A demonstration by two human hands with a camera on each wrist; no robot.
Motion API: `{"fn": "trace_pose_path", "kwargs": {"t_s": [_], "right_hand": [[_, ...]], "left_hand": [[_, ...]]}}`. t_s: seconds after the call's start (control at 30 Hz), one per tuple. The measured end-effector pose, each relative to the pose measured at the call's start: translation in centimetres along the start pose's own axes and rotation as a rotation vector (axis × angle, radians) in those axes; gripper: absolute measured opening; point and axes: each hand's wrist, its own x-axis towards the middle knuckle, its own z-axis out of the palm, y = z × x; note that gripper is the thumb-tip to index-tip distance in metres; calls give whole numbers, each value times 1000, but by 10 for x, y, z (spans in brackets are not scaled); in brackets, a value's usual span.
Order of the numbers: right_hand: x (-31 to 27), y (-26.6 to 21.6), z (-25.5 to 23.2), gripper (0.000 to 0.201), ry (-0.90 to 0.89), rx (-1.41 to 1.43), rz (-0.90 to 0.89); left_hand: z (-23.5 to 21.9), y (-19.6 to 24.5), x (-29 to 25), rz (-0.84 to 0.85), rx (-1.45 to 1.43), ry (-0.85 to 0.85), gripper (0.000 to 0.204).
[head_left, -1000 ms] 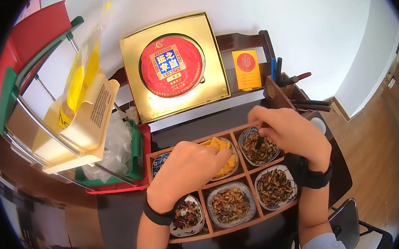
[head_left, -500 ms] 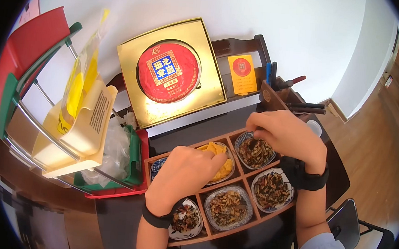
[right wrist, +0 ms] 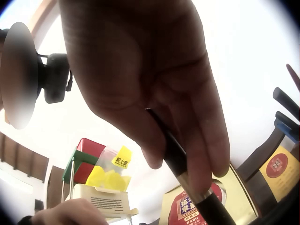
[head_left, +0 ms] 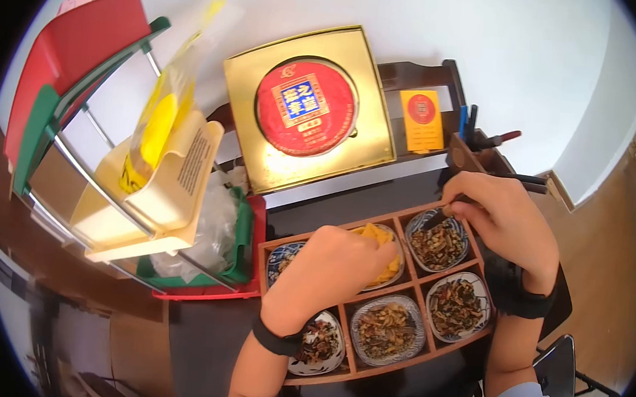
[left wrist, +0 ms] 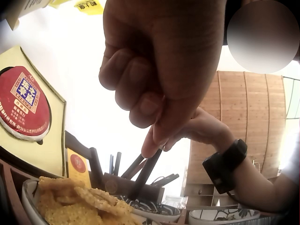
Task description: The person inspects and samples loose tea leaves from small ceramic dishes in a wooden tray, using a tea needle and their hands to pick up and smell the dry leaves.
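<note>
- Right hand — fingers pinching a dark tool over the dried-leaf bowl.
- Left hand — fingers curled together over the yellow-crisps bowl, holding nothing visible.

Along the tray's back edge the gold box and the tool holder at the back right corner stand close, the rack crowds the left edge, while the front edge and right side lie open for reaching.
</note>
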Motion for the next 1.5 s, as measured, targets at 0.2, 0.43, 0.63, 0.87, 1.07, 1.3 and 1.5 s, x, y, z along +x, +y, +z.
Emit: {"fn": "trace_pose_path", "kwargs": {"t_s": [0.2,0.43,0.63,0.87,1.07,1.3,1.5], "right_hand": [[2,10,17,11,-164,16,85],[-2,-1,-4,12,-103,116,145],[-2,15,11,11,-173,-4,79],[-6,6,-7,11,-74,76,137],[-9,16,-3,11,-191,-99,157],[-10,11,-15,8,-76,-58,145],[-13,13,-14,5,-105,-5,272]], "left_hand": [[0,0,-1,21,3,3,11],[-1,1,1,15,-9,-22,10],[-1,1,1,20,-21,11,9],[1,0,0,14,-17,-4,8],[-1,2,1,21,-5,-4,8],[-1,2,1,15,-18,0,10],[-4,2,1,13,-3,-81,9]]}}
